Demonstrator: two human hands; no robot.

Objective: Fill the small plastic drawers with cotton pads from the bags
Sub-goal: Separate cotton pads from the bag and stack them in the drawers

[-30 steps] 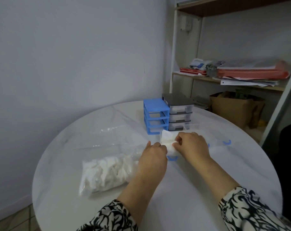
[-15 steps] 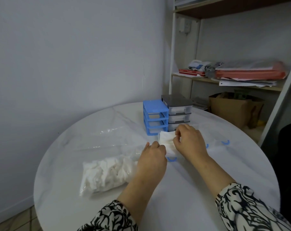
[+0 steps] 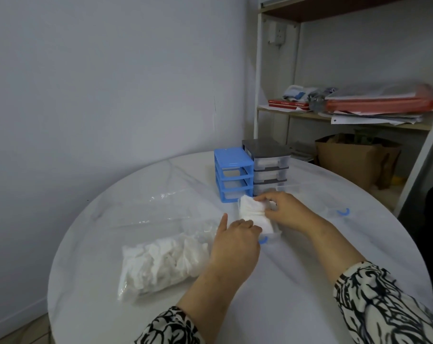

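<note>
Left hand (image 3: 235, 240) index now extended; both hands, right (image 3: 286, 211), pinch cotton pads (image 3: 254, 214).

White cotton pads (image 3: 254, 214) bunched in clear drawer (image 3: 275, 235), bag (image 3: 161, 261) alongside

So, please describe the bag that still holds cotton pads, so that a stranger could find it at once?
Start from the round white table. The bag of cotton pads lies on its near left part, beside the person's left hand. It is a clear bag bulging with crumpled white pads, whereas the other clear bag behind it lies flat and looks empty.
</note>
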